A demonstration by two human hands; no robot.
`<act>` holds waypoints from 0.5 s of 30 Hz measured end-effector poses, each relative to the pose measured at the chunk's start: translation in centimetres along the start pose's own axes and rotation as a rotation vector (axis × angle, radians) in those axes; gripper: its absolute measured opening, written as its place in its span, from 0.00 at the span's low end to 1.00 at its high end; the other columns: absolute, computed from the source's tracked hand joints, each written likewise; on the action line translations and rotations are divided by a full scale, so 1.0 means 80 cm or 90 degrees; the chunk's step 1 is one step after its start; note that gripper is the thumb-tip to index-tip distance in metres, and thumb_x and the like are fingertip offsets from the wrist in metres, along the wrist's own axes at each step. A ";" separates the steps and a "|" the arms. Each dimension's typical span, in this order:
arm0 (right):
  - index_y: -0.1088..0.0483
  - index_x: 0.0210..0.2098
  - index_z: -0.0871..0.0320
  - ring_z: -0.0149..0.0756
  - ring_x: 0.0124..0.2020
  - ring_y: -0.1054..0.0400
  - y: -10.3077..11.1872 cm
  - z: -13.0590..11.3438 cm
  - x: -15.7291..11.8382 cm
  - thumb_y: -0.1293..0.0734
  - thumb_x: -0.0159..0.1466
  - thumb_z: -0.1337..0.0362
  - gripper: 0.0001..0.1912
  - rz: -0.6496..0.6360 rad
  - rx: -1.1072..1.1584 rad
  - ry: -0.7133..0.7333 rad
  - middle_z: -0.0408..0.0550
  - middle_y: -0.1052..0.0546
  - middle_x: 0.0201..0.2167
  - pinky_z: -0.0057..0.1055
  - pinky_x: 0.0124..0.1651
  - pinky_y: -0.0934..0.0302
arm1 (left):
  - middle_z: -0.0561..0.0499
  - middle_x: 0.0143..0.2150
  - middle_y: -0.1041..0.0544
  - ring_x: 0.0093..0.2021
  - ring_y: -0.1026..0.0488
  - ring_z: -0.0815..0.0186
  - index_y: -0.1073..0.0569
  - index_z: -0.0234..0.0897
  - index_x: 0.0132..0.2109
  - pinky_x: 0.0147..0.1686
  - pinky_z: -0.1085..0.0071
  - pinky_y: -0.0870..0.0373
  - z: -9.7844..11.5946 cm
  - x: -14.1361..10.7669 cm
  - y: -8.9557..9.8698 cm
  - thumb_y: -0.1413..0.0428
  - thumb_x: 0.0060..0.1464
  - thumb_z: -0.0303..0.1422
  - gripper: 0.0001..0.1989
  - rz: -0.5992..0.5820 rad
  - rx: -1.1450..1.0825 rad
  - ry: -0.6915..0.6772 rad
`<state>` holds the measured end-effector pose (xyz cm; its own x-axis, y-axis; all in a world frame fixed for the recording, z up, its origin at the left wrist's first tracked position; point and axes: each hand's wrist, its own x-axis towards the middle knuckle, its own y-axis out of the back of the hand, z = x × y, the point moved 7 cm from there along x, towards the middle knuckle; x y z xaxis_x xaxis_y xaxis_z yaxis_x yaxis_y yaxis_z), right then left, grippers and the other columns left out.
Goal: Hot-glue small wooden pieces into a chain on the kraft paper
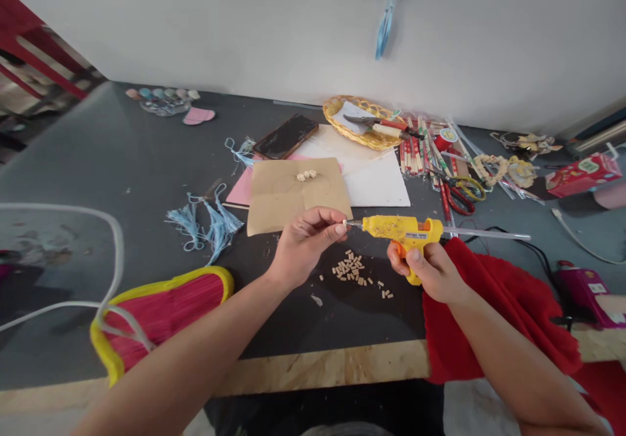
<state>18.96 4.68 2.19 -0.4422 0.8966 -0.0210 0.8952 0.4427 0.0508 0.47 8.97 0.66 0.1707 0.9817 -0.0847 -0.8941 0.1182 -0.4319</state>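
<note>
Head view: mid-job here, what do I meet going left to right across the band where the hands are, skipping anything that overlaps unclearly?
Thick white cable → cluster of blue tassels → left hand → yellow glue gun → purple box.

Craft wkshop: glue gun [391, 227], plus blue tassels [221, 226] & scissors [456, 193] on dk grey bench [372, 325].

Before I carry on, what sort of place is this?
Probably a craft workspace: the right hand holds a yellow glue gun, and blue tassels and small pale pieces lie on the dark tabletop.
</note>
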 end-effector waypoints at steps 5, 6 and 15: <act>0.34 0.32 0.58 0.29 0.23 0.48 0.000 0.002 0.001 0.43 0.67 0.45 0.22 -0.005 0.003 -0.006 0.42 0.40 0.22 0.28 0.24 0.54 | 0.54 0.27 0.23 0.28 0.28 0.74 0.22 0.36 0.33 0.31 0.80 0.29 0.000 0.001 0.001 0.33 0.45 0.30 0.07 0.003 -0.001 -0.007; 0.34 0.32 0.58 0.29 0.23 0.48 0.000 0.003 0.001 0.43 0.67 0.45 0.22 -0.006 0.004 -0.006 0.42 0.40 0.22 0.28 0.24 0.54 | 0.54 0.27 0.23 0.28 0.28 0.74 0.22 0.36 0.33 0.31 0.80 0.29 0.000 0.001 0.001 0.33 0.45 0.30 0.07 0.002 0.000 -0.008; 0.33 0.33 0.59 0.28 0.22 0.47 0.003 0.000 0.001 0.43 0.67 0.46 0.22 -0.006 -0.001 0.001 0.41 0.39 0.22 0.28 0.24 0.53 | 0.55 0.27 0.23 0.28 0.29 0.75 0.22 0.36 0.34 0.31 0.80 0.31 0.001 0.001 0.005 0.34 0.46 0.31 0.06 0.010 0.022 -0.016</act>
<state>19.15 4.89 2.16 -0.4508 0.8924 -0.0201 0.8909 0.4512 0.0523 0.14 9.11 0.53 0.1458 0.9869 -0.0686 -0.9105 0.1067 -0.3995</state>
